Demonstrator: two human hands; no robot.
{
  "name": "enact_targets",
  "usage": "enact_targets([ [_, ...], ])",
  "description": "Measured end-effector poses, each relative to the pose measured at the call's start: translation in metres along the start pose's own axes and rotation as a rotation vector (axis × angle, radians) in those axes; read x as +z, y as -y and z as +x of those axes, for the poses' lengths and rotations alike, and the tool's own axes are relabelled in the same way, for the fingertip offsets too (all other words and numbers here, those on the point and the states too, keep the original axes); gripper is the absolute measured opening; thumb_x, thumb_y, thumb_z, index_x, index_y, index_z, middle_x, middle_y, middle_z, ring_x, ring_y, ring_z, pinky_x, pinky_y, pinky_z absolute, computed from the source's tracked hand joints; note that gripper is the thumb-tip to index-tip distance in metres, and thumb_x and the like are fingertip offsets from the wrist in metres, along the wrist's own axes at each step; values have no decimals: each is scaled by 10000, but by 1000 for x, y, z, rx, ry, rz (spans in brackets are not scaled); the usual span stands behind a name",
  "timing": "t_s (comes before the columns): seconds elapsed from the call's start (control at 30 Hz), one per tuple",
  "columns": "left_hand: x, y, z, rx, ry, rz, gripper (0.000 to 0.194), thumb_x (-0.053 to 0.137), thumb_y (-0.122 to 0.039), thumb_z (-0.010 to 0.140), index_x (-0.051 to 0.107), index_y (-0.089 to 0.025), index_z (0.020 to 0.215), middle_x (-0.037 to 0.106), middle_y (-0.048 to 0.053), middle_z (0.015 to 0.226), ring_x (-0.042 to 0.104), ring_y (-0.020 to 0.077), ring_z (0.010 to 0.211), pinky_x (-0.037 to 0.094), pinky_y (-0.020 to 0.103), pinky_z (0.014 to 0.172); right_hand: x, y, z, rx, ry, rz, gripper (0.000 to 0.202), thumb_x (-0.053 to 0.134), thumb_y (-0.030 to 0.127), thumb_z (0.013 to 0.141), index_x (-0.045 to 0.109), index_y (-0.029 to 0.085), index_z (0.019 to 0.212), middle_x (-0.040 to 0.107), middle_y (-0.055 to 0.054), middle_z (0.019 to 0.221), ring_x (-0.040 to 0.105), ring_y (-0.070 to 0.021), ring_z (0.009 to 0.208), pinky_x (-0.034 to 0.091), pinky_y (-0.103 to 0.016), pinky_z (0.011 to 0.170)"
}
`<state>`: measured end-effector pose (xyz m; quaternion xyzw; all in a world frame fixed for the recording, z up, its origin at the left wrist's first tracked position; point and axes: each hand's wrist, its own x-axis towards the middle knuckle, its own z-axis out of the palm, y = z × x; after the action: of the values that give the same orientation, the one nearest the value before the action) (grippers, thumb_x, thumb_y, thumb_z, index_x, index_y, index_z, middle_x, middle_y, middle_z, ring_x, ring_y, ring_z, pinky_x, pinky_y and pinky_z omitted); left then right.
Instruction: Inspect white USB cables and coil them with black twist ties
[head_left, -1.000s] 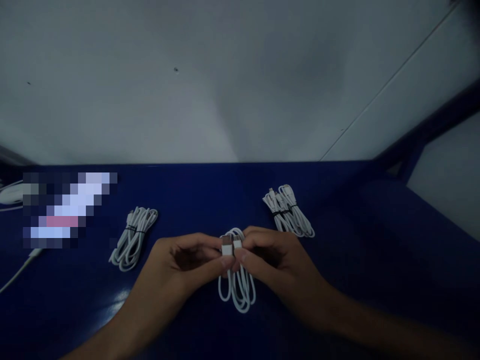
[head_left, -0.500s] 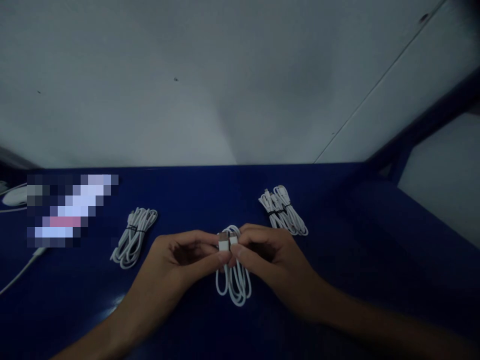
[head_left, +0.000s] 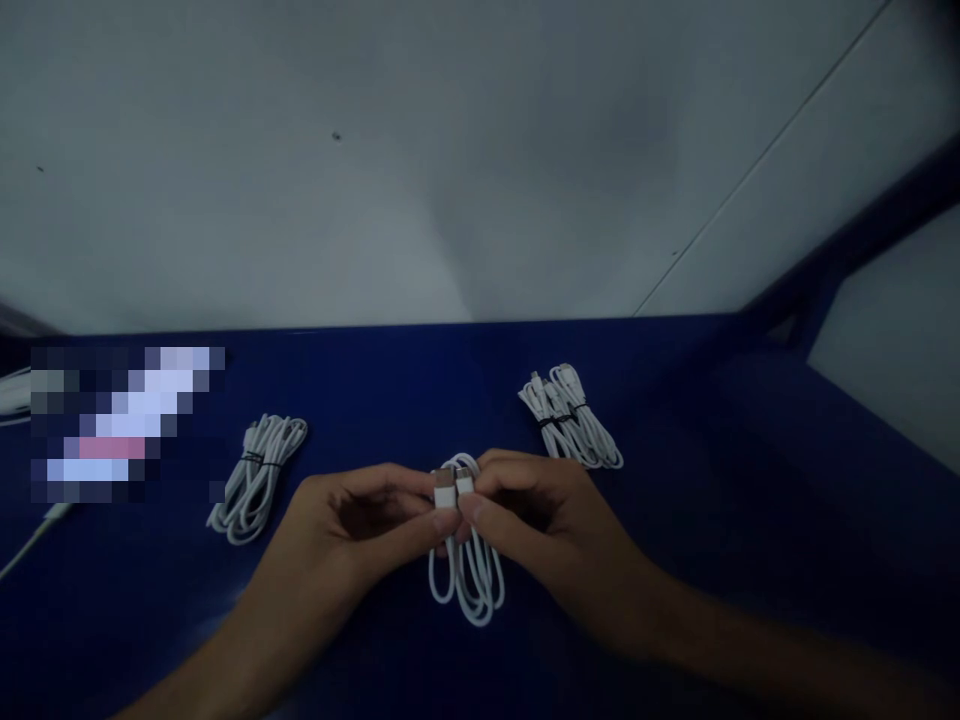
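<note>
Between my two hands is a white USB cable (head_left: 478, 590), coiled into loops that hang below my fingers. My left hand (head_left: 367, 525) pinches it near the larger, flat USB plug (head_left: 445, 495). The smaller plug (head_left: 464, 480) is pinched by my right hand (head_left: 536, 510), so both plugs stand side by side, pointing away from me. My fingers hide the middle of the coil.
Left of my hands lies a bundle of white cables (head_left: 259, 480) bound with black ties. More tied white cables (head_left: 574, 415) lie beyond my right hand. A pixelated bright object (head_left: 142, 410) with a white cord is at far left. A pale wall (head_left: 375, 230) rises behind the blue table (head_left: 405, 390).
My hands keep the same pinch on the coiled cable, and its loops hang slightly lower. The view has shifted slightly; the bundles lie where they were.
</note>
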<state>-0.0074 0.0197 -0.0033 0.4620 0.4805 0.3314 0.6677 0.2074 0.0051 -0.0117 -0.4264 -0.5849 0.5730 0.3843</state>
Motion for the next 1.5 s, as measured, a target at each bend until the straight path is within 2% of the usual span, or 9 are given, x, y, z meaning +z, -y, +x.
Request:
enact_targets([
  [0.2, 1, -1, -2, -32, -12, -1, 279, 940, -99, 785, 927, -312, 966, 838, -32, 757, 808, 161, 789, 604, 208, 797, 0, 1, 0, 0, -5, -10, 260, 668, 271, 1037, 781, 203, 813, 671, -12, 839, 575, -150, 712, 437, -323, 635],
  [0.47, 1, -2, -1, -29, -14, -4, 241, 948, -100, 770, 916, -291, 914, 847, -23, 763, 808, 165, 792, 595, 203, 777, 1, 1, 1, -21, -18, -24, 257, 678, 265, 1040, 824, 210, 836, 712, -25, 872, 632, -166, 768, 467, -332, 684],
  [0.73, 1, -3, -2, -40, -14, -16, 246, 940, -98, 776, 911, -293, 923, 820, -43, 727, 772, 135, 733, 568, 181, 722, 0, -1, 0, -15, -6, 7, 238, 677, 216, 1037, 850, 217, 873, 707, -27, 889, 622, -163, 765, 480, -333, 691],
  [0.87, 2, -4, -2, -27, -8, -8, 251, 946, -95, 766, 916, -296, 914, 829, -38, 730, 752, 129, 711, 551, 178, 692, 0, 1, 1, -12, 8, -10, 242, 669, 261, 1060, 869, 233, 927, 710, -27, 895, 620, -163, 759, 479, -336, 688],
  [1.0, 1, -5, -2, -21, 4, 11, 265, 938, -99, 784, 924, -308, 946, 837, -36, 738, 744, 129, 706, 538, 179, 672, 1, 2, 1, -17, -2, -24, 250, 664, 250, 1052, 857, 222, 895, 709, -27, 886, 616, -162, 755, 461, -334, 673],
  [1.4, 0, -2, -5, -20, 10, 10, 223, 940, -118, 810, 921, -285, 956, 840, -23, 759, 771, 147, 737, 560, 196, 700, -1, -1, -1, -8, -7, -23, 228, 694, 274, 1065, 846, 238, 898, 663, 4, 833, 575, -138, 715, 444, -289, 626],
  [1.5, -1, -2, -4, -17, 10, 6, 220, 932, -118, 823, 920, -294, 953, 840, -23, 764, 802, 164, 794, 581, 210, 747, -1, -1, -2, -8, 2, -11, 241, 680, 291, 1078, 836, 235, 903, 679, -1, 852, 584, -141, 726, 452, -289, 628],
])
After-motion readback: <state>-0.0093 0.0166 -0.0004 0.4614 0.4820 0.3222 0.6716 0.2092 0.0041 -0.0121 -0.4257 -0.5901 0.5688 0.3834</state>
